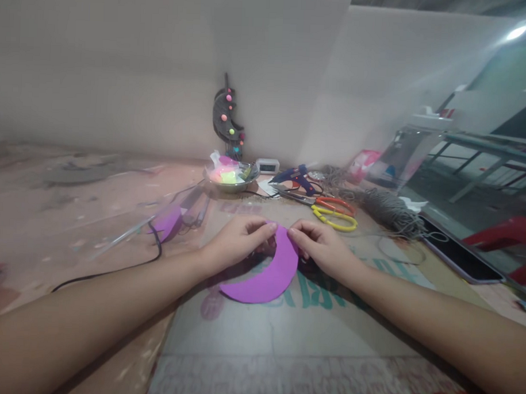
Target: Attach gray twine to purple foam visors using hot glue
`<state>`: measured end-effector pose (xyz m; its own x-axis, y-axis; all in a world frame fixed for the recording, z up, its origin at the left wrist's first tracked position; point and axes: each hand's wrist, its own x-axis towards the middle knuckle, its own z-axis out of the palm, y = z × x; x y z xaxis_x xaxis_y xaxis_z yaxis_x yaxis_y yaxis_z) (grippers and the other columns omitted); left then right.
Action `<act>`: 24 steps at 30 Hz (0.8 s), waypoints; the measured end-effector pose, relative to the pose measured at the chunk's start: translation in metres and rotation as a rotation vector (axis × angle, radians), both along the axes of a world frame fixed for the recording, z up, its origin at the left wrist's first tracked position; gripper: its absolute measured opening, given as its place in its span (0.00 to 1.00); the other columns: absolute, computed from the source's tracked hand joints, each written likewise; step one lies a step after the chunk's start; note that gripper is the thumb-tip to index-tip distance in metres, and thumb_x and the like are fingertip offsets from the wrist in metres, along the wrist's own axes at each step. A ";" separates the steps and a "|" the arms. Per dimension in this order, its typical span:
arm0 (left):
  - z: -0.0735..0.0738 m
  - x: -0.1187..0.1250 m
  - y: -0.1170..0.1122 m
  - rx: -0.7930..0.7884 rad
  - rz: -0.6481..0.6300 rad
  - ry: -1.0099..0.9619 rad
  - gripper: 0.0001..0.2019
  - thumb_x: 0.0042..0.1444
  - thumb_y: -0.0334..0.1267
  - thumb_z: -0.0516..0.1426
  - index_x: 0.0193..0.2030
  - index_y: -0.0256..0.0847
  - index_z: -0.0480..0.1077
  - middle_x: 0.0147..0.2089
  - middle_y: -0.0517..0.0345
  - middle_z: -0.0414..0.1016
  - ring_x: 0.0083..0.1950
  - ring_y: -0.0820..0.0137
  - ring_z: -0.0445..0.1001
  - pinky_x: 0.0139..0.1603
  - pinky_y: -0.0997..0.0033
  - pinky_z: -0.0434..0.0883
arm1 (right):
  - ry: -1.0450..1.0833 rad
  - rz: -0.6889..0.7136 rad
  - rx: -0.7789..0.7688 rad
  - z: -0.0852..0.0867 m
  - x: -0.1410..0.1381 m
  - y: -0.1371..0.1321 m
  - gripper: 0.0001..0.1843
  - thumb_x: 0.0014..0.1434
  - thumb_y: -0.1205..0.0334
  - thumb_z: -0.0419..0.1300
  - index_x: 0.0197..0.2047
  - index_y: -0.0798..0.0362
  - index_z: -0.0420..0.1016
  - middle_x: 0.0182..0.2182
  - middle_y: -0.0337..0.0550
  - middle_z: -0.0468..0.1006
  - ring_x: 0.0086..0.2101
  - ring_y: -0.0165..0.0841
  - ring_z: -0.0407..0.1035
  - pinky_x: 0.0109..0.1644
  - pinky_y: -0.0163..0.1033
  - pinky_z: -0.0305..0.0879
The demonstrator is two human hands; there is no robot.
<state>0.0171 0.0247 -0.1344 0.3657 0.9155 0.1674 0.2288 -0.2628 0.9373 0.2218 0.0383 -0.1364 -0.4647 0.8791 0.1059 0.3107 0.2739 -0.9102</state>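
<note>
A purple crescent-shaped foam piece lies on a flattened cardboard sheet in front of me. My left hand pinches the crescent's upper tip from the left, fingers closed on it. My right hand pinches the same tip from the right, fingertips pressed on the foam. Both forearms stretch in from the bottom corners.
Behind the hands lie yellow and orange scissors, a blue glue gun, a metal bowl of coloured bits, a grey twine bundle and a phone. Another purple piece and a black cable lie left. A decorated dark crescent leans on the wall.
</note>
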 end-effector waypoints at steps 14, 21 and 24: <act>0.000 0.001 -0.002 -0.011 0.027 0.071 0.11 0.60 0.42 0.55 0.33 0.36 0.70 0.27 0.60 0.73 0.28 0.74 0.70 0.28 0.77 0.64 | 0.089 -0.019 0.019 0.003 -0.001 0.001 0.24 0.66 0.43 0.48 0.33 0.54 0.70 0.20 0.33 0.66 0.20 0.26 0.58 0.24 0.33 0.54; -0.002 -0.001 -0.001 0.028 0.008 0.055 0.13 0.61 0.44 0.55 0.31 0.37 0.70 0.27 0.61 0.73 0.27 0.75 0.69 0.28 0.77 0.64 | 0.124 -0.013 -0.048 0.001 -0.001 0.000 0.20 0.60 0.44 0.57 0.29 0.53 0.66 0.17 0.29 0.61 0.18 0.24 0.55 0.21 0.31 0.53; -0.002 -0.001 -0.001 0.038 -0.003 0.057 0.13 0.61 0.44 0.55 0.32 0.36 0.71 0.28 0.60 0.73 0.28 0.75 0.69 0.29 0.76 0.64 | 0.134 -0.026 -0.025 0.002 -0.001 -0.001 0.17 0.62 0.47 0.56 0.32 0.53 0.70 0.18 0.31 0.63 0.19 0.25 0.57 0.22 0.32 0.54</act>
<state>0.0161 0.0234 -0.1365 0.3784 0.9078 0.1807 0.2805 -0.2985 0.9123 0.2212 0.0372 -0.1345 -0.4247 0.8939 0.1436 0.1928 0.2443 -0.9503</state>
